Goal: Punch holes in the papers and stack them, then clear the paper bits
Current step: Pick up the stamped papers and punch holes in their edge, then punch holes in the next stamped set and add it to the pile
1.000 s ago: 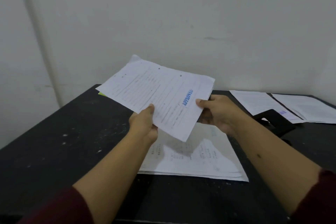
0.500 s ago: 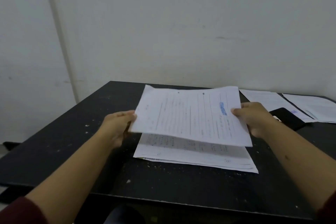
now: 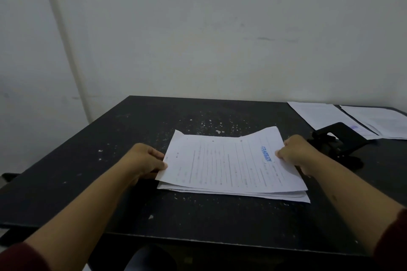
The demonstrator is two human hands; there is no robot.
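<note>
**Papers meet the stack, bits still scattered**

Papers (image 3: 229, 167) lie in one stack at the middle of the dark surface (image 3: 66, 182), the top sheet bearing a blue stamp (image 3: 267, 153) near its right end. The left hand (image 3: 146, 161) holds the stack's left edge, its fingers (image 3: 157, 155) curled at the paper's rim; the right hand (image 3: 295, 154) grips the right edge, its fingers pinching the top sheet, whose far right corner stands a little raised. The step in hand looks like the stacking: a sheet is being laid on the pile and squared. The next move probably calls for letting go and pressing that corner flat, so the edges line up, before reaching for more paper.

By count: one stack under the hands, and two more sheets or piles (image 3: 352, 120) lying side by side at the far right, well apart from it. One black hole punch (image 3: 339, 141) sits just beside the right hand. White paper bits (image 3: 207, 123) dot the surface, too many to count, thickest beyond the stack; clearing them is not yet done.
</note>
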